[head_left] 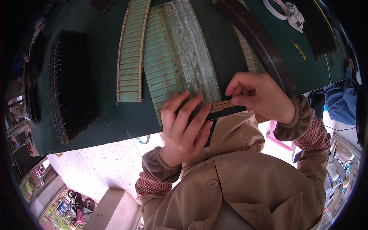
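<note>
Board, wide, pale green and ribbed, right in front of the person, with its near end under the left hand and the rest away up the table. Left hand palm down, fingers spread apart, tips over the near end of the board and the grey strip along its right side. Right hand just right of that near end, fingers curled, thumb and pointing finger close together at the end of a small tan strip with dark dots. Cannot tell about any tiny thing between thumb and finger.

Front edge of the table right by both hands, with a tan coat close up to it. Big stretch of table top on the left, between a black block and a narrow ribbed board just beside the wide one. More room on the right, past a long brown strip, around a little yellow tool. White ring and checked cloth farther up.

Thin tan lines like ladder steps across both ribbed boards. Bumpy tan sides on the narrow one. Pale, rough-looking streaks on the grey strip. Rows of tiny points on the black block. Puffy cuffs and red-and-white checked sleeves on both arms
</note>
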`<move>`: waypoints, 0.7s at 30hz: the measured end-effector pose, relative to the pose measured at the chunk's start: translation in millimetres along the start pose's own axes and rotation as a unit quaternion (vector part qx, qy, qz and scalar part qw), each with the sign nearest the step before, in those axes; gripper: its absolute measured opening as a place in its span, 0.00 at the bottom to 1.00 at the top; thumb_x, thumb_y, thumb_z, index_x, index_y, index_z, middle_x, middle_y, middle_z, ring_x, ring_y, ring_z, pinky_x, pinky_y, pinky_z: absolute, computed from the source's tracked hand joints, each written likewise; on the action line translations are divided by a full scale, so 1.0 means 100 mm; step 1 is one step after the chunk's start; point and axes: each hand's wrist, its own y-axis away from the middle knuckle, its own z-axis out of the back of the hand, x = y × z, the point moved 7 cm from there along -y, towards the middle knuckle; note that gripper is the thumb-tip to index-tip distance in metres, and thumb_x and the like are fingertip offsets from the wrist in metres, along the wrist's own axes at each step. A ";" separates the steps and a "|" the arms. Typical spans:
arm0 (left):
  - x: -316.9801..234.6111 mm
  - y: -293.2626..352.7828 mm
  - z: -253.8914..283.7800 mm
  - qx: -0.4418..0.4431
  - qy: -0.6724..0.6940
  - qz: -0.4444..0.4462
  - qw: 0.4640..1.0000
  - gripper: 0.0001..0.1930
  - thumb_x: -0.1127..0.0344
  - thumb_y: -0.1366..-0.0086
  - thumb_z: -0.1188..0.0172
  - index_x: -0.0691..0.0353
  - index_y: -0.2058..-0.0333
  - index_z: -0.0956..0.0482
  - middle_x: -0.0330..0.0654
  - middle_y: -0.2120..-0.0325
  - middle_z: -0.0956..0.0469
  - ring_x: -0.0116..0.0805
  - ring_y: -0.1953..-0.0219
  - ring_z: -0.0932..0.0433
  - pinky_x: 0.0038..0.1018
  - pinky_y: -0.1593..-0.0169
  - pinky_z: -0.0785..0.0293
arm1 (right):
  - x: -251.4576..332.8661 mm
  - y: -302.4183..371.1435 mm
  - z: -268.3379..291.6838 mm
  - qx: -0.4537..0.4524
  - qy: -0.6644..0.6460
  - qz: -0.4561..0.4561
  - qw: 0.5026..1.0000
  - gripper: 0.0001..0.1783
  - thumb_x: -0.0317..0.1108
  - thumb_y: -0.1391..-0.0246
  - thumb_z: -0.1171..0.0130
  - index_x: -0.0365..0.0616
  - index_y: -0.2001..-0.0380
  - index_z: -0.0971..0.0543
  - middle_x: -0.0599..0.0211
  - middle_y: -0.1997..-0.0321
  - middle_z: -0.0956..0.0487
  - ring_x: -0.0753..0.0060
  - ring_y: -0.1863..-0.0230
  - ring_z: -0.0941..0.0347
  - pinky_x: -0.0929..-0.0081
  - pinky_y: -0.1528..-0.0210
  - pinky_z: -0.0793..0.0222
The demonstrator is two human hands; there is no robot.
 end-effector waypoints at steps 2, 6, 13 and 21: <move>0.00 0.00 -0.01 0.006 0.001 -0.001 1.000 0.18 0.72 0.51 0.36 0.65 0.58 0.19 0.49 0.53 0.24 0.54 0.46 0.32 0.42 0.44 0.35 | 0.00 0.00 0.00 -0.006 0.012 0.010 1.000 0.07 0.18 0.49 0.39 0.36 0.65 0.23 0.72 0.76 0.25 0.88 0.77 0.31 0.86 0.77 0.37; -0.01 -0.01 -0.03 0.014 -0.009 -0.013 1.000 0.19 0.67 0.51 0.34 0.63 0.58 0.19 0.48 0.51 0.26 0.53 0.46 0.32 0.49 0.47 0.34 | 0.01 -0.01 0.00 -0.017 0.034 0.029 0.999 0.07 0.18 0.50 0.39 0.37 0.66 0.23 0.73 0.77 0.25 0.88 0.77 0.32 0.86 0.78 0.38; -0.03 0.01 -0.08 0.038 -0.029 -0.028 0.998 0.19 0.65 0.48 0.35 0.58 0.56 0.19 0.49 0.47 0.29 0.53 0.43 0.34 0.51 0.45 0.35 | -0.01 -0.01 -0.01 -0.026 0.020 0.039 0.999 0.08 0.18 0.51 0.39 0.37 0.67 0.23 0.73 0.78 0.26 0.89 0.78 0.33 0.85 0.78 0.39; -0.08 -0.05 -0.12 0.090 -0.059 -0.039 0.993 0.22 0.63 0.48 0.35 0.59 0.52 0.19 0.52 0.43 0.32 0.57 0.40 0.39 0.49 0.42 0.39 | 0.06 0.00 -0.02 -0.040 0.080 0.082 0.993 0.10 0.17 0.54 0.40 0.37 0.67 0.25 0.73 0.82 0.29 0.87 0.81 0.36 0.83 0.80 0.43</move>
